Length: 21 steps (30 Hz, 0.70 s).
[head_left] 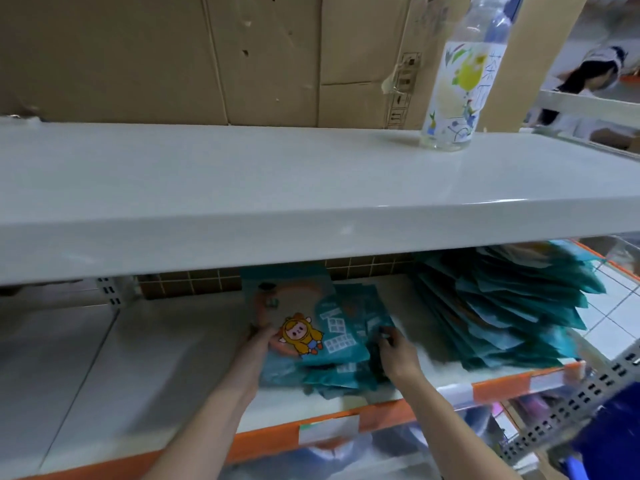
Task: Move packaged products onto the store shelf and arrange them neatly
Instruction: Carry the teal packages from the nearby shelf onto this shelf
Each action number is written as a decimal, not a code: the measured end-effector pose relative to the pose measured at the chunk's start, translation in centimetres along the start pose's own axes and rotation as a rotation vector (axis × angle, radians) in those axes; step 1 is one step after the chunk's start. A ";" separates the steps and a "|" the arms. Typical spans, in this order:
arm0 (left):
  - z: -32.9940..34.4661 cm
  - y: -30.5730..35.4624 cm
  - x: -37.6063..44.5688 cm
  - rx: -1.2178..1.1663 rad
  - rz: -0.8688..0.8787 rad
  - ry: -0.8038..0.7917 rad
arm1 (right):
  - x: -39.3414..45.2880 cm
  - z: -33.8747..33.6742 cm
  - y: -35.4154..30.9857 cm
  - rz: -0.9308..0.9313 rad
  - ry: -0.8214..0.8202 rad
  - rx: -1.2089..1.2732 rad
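A bundle of teal packets [332, 341] with a yellow cartoon figure on the front one leans on the lower white shelf [156, 368]. My left hand [261, 341] grips the bundle's left edge, thumb on the front packet. My right hand [393, 348] grips the right side of the bundle, fingers curled over the packet edges. A larger slanted row of the same teal packets [512, 306] stands further right on the same shelf, apart from the bundle.
The upper white shelf [242, 188] overhangs the packets and carries a clear drink bottle [457, 81] at the right, with cardboard boxes [207, 57] behind. An orange price rail [381, 420] edges the lower shelf. Another person [588, 81] stands at far right.
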<state>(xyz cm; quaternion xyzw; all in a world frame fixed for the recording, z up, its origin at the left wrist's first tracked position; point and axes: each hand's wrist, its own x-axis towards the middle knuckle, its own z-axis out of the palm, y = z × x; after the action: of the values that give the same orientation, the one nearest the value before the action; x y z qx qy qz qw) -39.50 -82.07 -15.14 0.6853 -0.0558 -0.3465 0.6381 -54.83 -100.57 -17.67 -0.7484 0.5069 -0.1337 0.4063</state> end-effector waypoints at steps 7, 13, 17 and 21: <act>3.3 -2.4 4.0 0.644 0.145 0.114 | 0.2 -1.5 0.5 0.070 -0.025 0.260; 3.3 -3.3 3.2 0.833 0.099 0.113 | 0.2 -1.1 1.0 -0.026 0.000 0.157; 1.3 -3.5 2.1 0.648 0.086 0.125 | 0.1 -1.2 0.9 -0.030 0.068 -0.022; -2.1 -4.0 0.7 0.536 0.166 0.291 | -1.6 -1.7 0.0 -0.075 0.265 -0.108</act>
<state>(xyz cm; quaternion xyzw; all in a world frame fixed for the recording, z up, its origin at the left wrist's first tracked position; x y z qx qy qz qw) -39.33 -79.99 -19.20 0.8645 -0.1091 -0.1644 0.4623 -56.60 -100.04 -16.27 -0.7635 0.5340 -0.2190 0.2896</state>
